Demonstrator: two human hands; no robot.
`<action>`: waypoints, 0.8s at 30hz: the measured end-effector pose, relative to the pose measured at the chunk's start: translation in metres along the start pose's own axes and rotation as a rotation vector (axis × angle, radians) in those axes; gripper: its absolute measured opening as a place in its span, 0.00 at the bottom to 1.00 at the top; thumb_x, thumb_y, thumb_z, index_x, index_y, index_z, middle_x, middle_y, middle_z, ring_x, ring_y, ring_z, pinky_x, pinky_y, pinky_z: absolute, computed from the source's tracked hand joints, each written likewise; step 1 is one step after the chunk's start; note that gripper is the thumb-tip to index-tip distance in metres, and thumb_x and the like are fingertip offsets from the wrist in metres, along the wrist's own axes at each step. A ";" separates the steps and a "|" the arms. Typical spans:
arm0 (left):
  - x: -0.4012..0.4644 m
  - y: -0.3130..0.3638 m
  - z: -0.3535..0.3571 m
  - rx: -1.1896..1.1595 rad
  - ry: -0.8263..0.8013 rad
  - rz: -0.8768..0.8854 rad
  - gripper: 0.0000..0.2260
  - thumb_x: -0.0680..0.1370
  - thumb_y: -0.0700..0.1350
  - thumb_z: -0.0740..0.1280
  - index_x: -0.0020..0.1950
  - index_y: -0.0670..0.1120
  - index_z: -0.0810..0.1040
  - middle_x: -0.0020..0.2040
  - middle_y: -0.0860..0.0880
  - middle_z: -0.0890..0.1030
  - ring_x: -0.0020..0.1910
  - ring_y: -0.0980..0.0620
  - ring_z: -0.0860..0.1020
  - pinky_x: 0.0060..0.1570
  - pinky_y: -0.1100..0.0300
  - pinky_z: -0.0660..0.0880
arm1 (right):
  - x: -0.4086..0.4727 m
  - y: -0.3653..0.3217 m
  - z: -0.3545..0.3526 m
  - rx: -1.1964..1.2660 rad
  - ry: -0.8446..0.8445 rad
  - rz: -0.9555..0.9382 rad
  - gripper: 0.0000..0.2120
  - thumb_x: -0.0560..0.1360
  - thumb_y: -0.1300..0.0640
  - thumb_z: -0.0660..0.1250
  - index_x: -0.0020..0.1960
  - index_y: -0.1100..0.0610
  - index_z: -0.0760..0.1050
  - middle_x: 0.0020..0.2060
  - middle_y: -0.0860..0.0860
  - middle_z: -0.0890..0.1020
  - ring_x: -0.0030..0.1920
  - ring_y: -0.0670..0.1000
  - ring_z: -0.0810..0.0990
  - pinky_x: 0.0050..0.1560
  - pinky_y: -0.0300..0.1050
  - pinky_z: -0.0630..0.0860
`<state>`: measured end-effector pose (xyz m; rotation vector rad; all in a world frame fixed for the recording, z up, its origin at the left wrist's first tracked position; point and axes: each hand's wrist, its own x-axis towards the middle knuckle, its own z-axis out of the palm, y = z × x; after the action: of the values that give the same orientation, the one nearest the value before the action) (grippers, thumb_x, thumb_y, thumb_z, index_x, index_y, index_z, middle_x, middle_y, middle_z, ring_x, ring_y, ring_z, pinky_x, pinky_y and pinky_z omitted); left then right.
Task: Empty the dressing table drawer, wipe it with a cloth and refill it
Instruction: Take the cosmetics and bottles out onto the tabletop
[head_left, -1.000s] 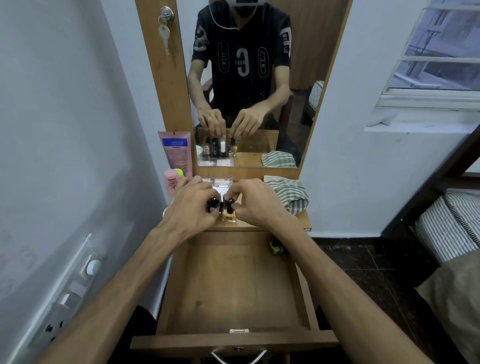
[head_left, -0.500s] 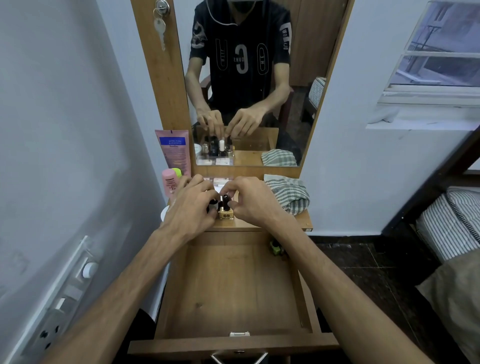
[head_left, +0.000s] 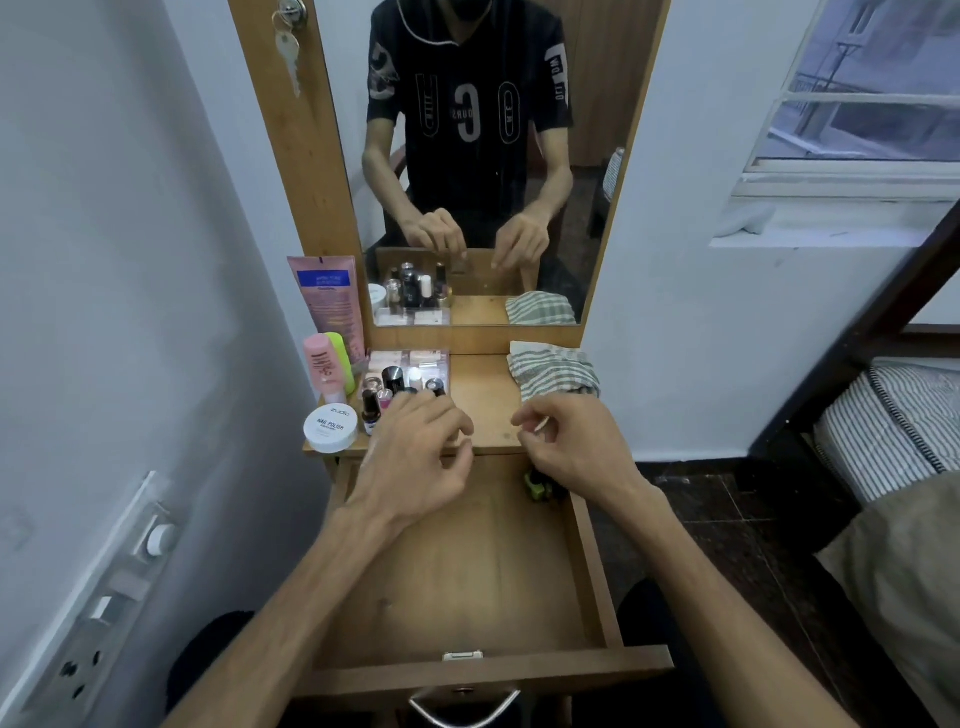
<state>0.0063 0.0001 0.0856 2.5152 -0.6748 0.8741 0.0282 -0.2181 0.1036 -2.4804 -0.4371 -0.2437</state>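
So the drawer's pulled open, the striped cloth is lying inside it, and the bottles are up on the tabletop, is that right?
Not quite: the head view shows the striped cloth on the tabletop, by the mirror, not inside the drawer. The drawer is pulled open and the bottles are on the tabletop.

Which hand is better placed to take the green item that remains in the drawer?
The right hand, probably: it hovers just above the small green item in the wooden drawer's far right corner.

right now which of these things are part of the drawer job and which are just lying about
Part of the job:
open drawer
striped cloth on the tabletop
small bottles on the tabletop
nail polish jar
pink bottle
green item in the drawer's far right corner

Just lying about:
key in the mirror frame
wall sockets
striped bedding
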 end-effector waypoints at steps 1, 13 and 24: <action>-0.003 0.006 0.008 -0.019 -0.033 0.004 0.02 0.71 0.42 0.71 0.43 0.46 0.80 0.38 0.53 0.78 0.40 0.52 0.73 0.44 0.55 0.69 | -0.005 0.006 -0.001 -0.012 -0.009 0.028 0.07 0.74 0.56 0.73 0.51 0.49 0.86 0.41 0.41 0.85 0.40 0.39 0.80 0.43 0.35 0.77; -0.030 0.054 0.091 0.000 -0.455 -0.222 0.25 0.79 0.53 0.65 0.76 0.52 0.70 0.60 0.52 0.82 0.55 0.49 0.82 0.52 0.51 0.80 | -0.057 0.049 0.020 -0.255 -0.068 0.268 0.20 0.76 0.46 0.70 0.68 0.44 0.78 0.51 0.47 0.87 0.55 0.53 0.84 0.55 0.49 0.79; -0.015 0.061 0.113 0.000 -0.399 -0.288 0.16 0.79 0.47 0.66 0.66 0.51 0.77 0.56 0.49 0.84 0.50 0.44 0.83 0.45 0.48 0.80 | -0.046 0.059 0.038 -0.225 0.035 0.247 0.07 0.77 0.47 0.68 0.48 0.50 0.79 0.40 0.48 0.84 0.45 0.54 0.84 0.39 0.45 0.67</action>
<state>0.0149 -0.1019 0.0058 2.7219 -0.4067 0.2737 0.0096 -0.2524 0.0288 -2.7141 -0.0894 -0.2455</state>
